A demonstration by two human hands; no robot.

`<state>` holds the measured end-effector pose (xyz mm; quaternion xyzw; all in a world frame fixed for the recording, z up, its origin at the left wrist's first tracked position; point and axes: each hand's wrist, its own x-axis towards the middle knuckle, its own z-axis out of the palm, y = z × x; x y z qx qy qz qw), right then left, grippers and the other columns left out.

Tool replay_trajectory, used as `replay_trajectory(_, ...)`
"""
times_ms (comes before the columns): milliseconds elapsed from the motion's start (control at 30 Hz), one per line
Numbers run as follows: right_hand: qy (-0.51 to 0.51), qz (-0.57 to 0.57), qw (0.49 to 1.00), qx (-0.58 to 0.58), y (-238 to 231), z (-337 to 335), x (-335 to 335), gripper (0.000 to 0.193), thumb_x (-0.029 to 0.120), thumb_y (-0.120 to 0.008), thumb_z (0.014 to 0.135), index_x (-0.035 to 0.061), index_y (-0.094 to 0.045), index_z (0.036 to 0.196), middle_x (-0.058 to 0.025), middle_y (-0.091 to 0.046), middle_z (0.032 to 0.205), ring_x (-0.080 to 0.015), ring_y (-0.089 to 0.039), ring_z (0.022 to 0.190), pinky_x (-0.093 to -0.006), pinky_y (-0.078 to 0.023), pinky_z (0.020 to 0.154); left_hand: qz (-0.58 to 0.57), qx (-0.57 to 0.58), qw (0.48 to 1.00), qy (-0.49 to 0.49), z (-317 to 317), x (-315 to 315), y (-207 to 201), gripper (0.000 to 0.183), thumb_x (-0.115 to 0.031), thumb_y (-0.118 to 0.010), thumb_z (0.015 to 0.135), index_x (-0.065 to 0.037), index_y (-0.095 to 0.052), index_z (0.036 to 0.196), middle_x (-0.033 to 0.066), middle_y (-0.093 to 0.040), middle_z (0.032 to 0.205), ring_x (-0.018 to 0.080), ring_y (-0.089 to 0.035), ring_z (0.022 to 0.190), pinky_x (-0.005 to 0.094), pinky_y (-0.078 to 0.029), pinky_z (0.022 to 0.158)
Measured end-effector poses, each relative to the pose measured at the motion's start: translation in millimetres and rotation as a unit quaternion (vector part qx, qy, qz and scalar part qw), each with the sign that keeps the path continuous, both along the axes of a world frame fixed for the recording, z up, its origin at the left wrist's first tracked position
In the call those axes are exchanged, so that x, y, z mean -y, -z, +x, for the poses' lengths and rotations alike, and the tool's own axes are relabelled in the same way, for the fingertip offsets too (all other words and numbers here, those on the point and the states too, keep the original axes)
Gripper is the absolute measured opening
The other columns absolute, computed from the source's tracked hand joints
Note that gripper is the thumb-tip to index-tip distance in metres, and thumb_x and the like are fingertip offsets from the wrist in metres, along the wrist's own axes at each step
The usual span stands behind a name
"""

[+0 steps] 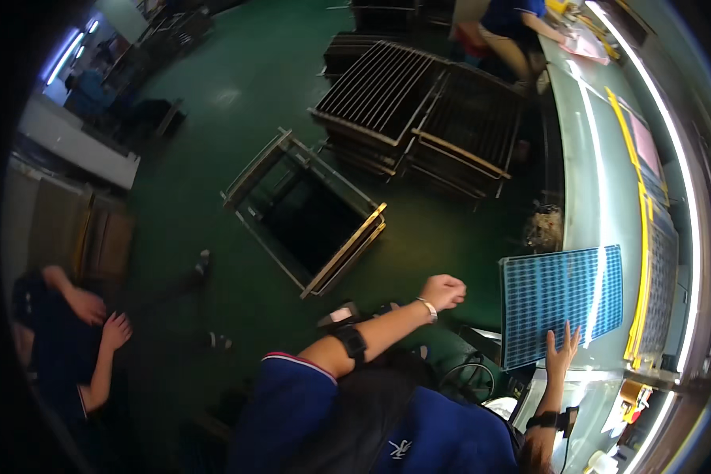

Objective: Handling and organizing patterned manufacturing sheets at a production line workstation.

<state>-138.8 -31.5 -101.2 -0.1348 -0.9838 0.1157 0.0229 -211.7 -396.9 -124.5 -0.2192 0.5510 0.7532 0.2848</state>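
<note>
A blue rectangular panel [562,296], patterned with rows of small marks, lies partly on the workbench at the right, its left part reaching past the bench edge. My right hand [561,355] rests on its near edge, fingers spread over the surface. To the left of the panel and apart from it, my left hand [445,292] is held above the floor with fingers curled in; nothing shows in it. A bracelet [428,310] circles the left wrist, and a black strap [349,344] wraps that forearm.
An open metal rack frame [344,257] stands on the green floor ahead, with stacked barred racks [383,91] behind it. One person [63,340] is at the left; another [513,24] works at the bench's far end. Yellow-edged sheets [644,237] line the bench's right side.
</note>
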Motion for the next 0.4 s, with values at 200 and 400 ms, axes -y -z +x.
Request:
replay_trajectory(200,0.055,0.061,0.996,0.016,40.6,-38.1,3.3,0.055,0.046,-0.043,0.092,0.0241,-0.033,0.141,-0.0136,-0.018,0.150,-0.0364,-0.014,0.138,-0.0536,-0.012,0.108,-0.119,0.050,0.972,-0.196,12.9,195.4,53.2,0.017,-0.006,-0.059,0.084,0.002,-0.061,0.099,0.0128,-0.067,0.087,0.0183,-0.066,0.075,0.0280,-0.056,0.063)
replay_trajectory(400,0.186,0.062,0.981,-0.013,66.1,-58.4,12.7,0.052,0.049,-0.030,0.096,0.0227,-0.033,0.141,-0.0174,-0.024,0.147,-0.0358,-0.019,0.136,-0.0520,-0.012,0.109,-0.220,-0.025,0.900,-0.375,-98.1,347.4,176.4,0.009,-0.011,-0.061,0.080,-0.007,-0.065,0.087,0.0035,-0.063,0.070,0.0135,-0.062,0.061,0.0245,-0.050,0.052)
